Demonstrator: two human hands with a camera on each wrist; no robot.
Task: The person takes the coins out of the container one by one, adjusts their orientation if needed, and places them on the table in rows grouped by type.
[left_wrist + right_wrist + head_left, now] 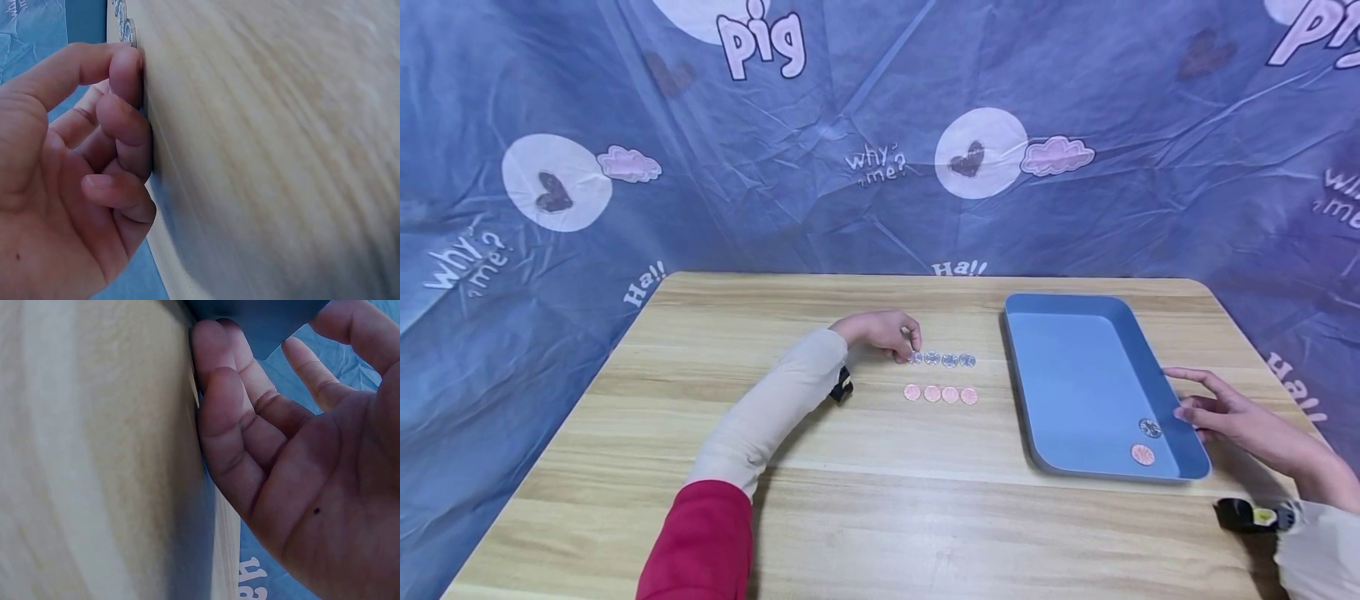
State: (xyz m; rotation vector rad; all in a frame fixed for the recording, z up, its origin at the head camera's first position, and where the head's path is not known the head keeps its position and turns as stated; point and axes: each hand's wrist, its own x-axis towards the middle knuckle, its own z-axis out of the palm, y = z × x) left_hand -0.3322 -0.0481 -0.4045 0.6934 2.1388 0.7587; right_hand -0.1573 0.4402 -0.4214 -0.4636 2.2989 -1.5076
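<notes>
In the head view, my left hand [887, 332] is at the left end of a row of silver coins [950, 361], pinching the end coin [916, 358] with curled fingertips that partly cover it. Seen from the left wrist, the row's coins [129, 30] lie just past the fingertips, flat on the wood. Below that row is a row of copper coins [932, 393]. At the right, my right hand [1232, 421] grips the side of a blue tray [1075, 471], thumb at the rim and other fingers low outside. The right wrist view shows those fingers [222, 403] against the tabletop.
Inside the tray, one silver coin [1150, 428] and one copper coin [1142, 454] lie near its front right corner. The wooden table [880, 517] ends at a blue printed cloth [820, 208] behind. Black wrist straps [842, 386] are on both forearms.
</notes>
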